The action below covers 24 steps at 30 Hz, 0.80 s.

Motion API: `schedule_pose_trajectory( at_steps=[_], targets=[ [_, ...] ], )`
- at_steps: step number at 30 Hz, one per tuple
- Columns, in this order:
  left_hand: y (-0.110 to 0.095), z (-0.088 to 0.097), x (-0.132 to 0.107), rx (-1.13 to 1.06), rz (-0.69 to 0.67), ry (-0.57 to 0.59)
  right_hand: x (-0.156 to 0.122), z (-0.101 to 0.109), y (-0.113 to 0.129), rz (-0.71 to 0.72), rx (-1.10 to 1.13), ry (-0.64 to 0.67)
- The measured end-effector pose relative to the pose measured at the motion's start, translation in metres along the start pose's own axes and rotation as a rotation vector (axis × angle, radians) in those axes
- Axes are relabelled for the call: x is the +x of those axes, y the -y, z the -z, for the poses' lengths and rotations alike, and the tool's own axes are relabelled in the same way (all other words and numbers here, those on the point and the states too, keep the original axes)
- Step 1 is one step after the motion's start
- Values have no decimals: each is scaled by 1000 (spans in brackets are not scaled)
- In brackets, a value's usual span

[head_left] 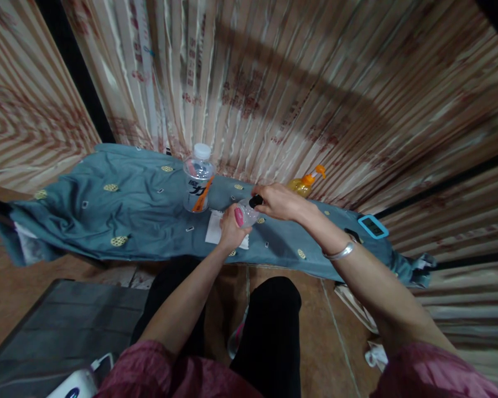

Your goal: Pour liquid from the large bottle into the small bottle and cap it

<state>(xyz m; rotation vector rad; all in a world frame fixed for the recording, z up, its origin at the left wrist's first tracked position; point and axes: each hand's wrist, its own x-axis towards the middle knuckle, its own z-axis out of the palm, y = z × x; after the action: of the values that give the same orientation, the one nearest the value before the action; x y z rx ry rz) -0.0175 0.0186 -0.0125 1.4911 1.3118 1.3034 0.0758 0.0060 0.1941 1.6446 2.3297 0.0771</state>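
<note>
My left hand (pixel 231 229) is wrapped round a small clear bottle (pixel 249 213) with a pink label, tilted to the right above the cloth. The fingers of my right hand (pixel 277 202) grip its black cap (pixel 256 201) at the upper end. Whether the cap sits tight or loose I cannot tell. Beneath my left hand lies a white paper tissue (pixel 214 228). A large clear plastic bottle (pixel 198 179) with a white lid and an orange and black label stands upright to the left. Behind my right hand is a pump bottle (pixel 302 186) of yellow liquid with an orange pump head.
A green-grey cloth (pixel 145 221) with pineapple prints covers the narrow bench. At its right end lies a blue-framed device (pixel 372 226) with a dark screen. Pleated curtains (pixel 249 83) hang close behind. A grey box-like surface (pixel 70 320) is at lower left, with a white power bank (pixel 77 385) nearby.
</note>
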Motion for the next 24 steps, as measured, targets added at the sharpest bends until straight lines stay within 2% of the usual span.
schedule_pose_trajectory(
  at_steps=[4, 9, 14, 19, 22, 24],
  targets=[
    [-1, 1, 0, 1, 2, -16, -1, -2, 2, -75, -14, -29],
    [-2, 2, 0, 3, -7, -15, -3, -2, 1, -11, 21, -29],
    [-1, 1, 1, 23, -17, -18, -3, -3, -1, -87, 24, -64],
    [-1, 2, 1, 30, -19, -15, -1, -9, -4, -9, 135, -87],
    [-2, 6, 0, 27, -10, 9, -1, -17, -9, -31, 243, -132],
    [-3, 10, 0, 22, 0, 20, -2, -29, -16, -47, 359, -187]
  ],
)
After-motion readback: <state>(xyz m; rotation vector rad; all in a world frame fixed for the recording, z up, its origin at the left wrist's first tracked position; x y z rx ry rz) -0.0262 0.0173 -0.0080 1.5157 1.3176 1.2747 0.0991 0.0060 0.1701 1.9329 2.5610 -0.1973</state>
